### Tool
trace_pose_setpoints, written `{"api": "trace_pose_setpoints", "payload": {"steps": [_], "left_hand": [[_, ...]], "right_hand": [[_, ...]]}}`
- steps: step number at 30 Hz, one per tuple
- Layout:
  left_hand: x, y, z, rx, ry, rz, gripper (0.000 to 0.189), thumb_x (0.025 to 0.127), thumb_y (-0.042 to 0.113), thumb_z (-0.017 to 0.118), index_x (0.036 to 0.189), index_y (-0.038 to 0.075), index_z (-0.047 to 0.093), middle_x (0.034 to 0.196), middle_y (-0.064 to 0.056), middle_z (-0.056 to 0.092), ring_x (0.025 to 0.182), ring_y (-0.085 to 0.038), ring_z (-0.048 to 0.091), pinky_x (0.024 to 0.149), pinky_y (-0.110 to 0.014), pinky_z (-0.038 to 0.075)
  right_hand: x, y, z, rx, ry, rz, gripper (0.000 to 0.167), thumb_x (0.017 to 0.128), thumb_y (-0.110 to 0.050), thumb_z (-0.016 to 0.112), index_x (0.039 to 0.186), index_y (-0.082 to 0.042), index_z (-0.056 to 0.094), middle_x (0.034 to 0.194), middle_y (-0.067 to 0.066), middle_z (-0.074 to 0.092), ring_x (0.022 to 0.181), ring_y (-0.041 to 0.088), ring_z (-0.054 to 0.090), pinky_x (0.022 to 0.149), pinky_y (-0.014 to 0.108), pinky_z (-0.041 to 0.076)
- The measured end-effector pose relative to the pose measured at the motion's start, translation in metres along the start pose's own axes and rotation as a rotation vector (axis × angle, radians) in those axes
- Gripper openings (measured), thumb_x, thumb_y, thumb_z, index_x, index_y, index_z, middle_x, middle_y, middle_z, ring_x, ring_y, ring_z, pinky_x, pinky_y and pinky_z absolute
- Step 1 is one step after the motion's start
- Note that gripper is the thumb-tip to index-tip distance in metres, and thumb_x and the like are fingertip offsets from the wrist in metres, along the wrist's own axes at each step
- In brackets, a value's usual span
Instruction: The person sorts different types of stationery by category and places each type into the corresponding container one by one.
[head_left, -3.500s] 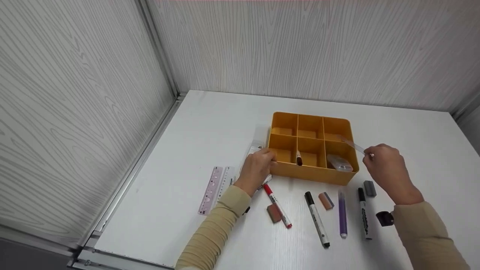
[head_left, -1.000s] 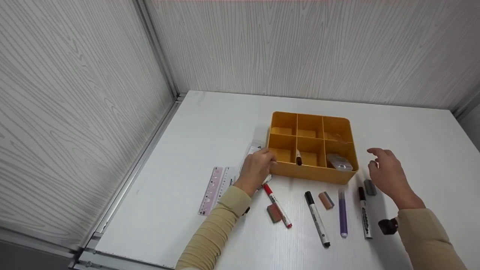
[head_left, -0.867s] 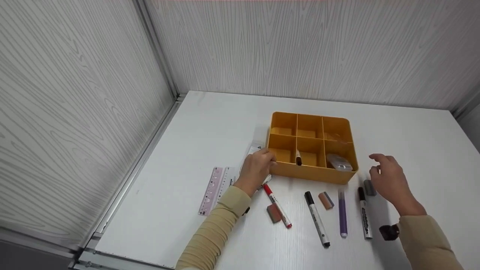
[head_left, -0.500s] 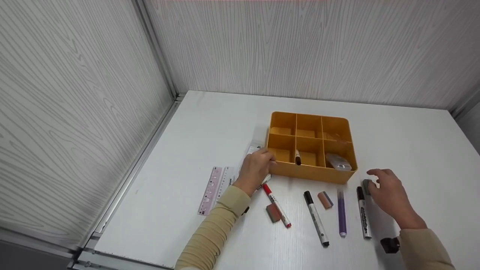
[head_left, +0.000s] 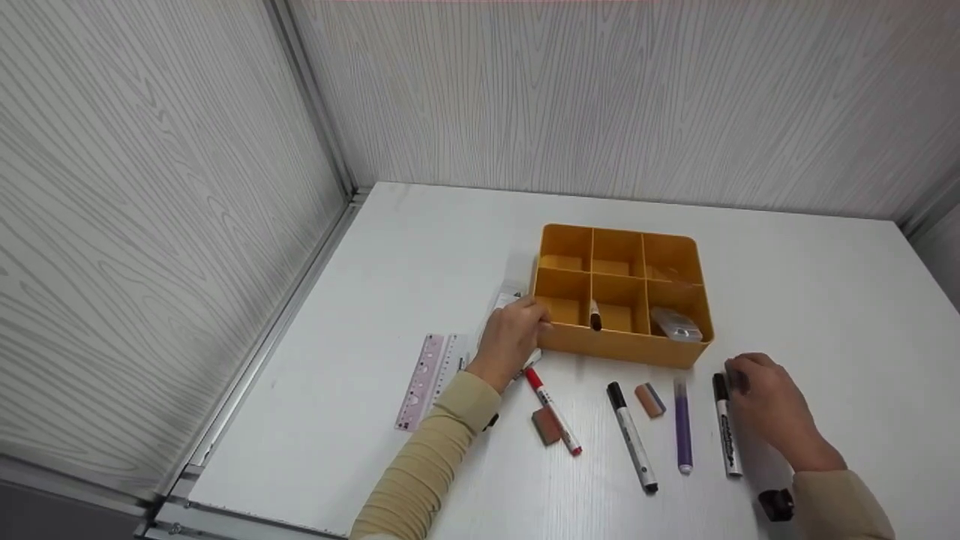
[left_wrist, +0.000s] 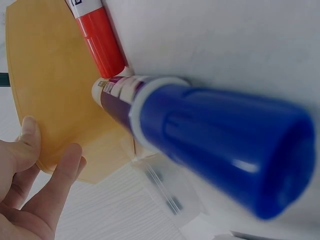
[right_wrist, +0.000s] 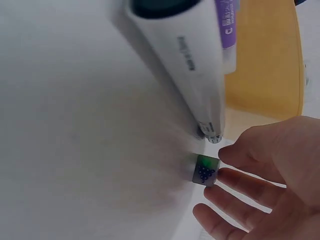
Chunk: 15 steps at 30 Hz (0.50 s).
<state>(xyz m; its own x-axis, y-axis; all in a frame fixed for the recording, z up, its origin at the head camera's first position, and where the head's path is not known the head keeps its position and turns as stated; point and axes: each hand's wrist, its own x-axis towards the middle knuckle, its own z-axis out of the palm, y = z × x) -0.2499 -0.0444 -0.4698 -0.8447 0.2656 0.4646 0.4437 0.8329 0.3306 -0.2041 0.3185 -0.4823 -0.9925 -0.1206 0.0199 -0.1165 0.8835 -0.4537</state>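
Note:
My left hand (head_left: 510,337) grips the front left corner of an orange six-compartment box (head_left: 615,346); the left wrist view shows thumb and fingers at its wall. To the right of the box, my right hand (head_left: 772,401) is down at the tabletop. Its thumb and index fingertip pinch the edge of a small block-shaped eraser (right_wrist: 206,170) with a green and grape-like print. Beside that hand lies a black-capped marker (head_left: 726,427). Inside the box are a clear plastic case (head_left: 677,325), front right, and a dark-tipped pen (head_left: 595,315), front middle.
In front of the box lie a purple pen (head_left: 683,427), another black-capped marker (head_left: 632,439), a red marker (head_left: 553,411) and two small blocks, one orange-grey (head_left: 649,400), one reddish (head_left: 546,426). A pink ruler (head_left: 420,382) lies left. A blue-capped tube (left_wrist: 225,140) is near the left wrist.
My right hand let go of a clear strip over the back right compartment, where it now lies. It then came down toward me to the eraser and took hold of it. The left hand stayed.

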Motion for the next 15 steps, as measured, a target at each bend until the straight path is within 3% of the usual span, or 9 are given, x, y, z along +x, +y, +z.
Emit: {"api": "trace_pose_setpoints", "payload": {"steps": [8,15], "left_hand": [[-0.0009,0.001,-0.0005,-0.008,-0.02,-0.021,0.007,0.092,0.019,0.069,0.093,0.013,0.072,0.092,0.001,0.069,0.08,-0.011,0.067,0.078,-0.02,0.057],[-0.0004,0.0022,-0.001,-0.033,-0.035,-0.036,0.007,0.094,0.018,0.067,0.096,0.013,0.072,0.095,0.002,0.069,0.082,-0.011,0.067,0.081,-0.019,0.056]], "right_hand": [[0.0032,0.0021,0.0,-0.029,0.015,-0.042,0.027,0.092,0.003,0.057,0.118,0.01,0.06,0.126,0.031,0.052,0.115,0.05,0.053,0.099,0.063,0.043],[0.0067,0.0059,-0.0009,-0.012,-0.043,-0.017,0.027,0.094,0.002,0.055,0.12,0.007,0.057,0.127,0.033,0.053,0.116,0.051,0.053,0.099,0.064,0.043]]}}
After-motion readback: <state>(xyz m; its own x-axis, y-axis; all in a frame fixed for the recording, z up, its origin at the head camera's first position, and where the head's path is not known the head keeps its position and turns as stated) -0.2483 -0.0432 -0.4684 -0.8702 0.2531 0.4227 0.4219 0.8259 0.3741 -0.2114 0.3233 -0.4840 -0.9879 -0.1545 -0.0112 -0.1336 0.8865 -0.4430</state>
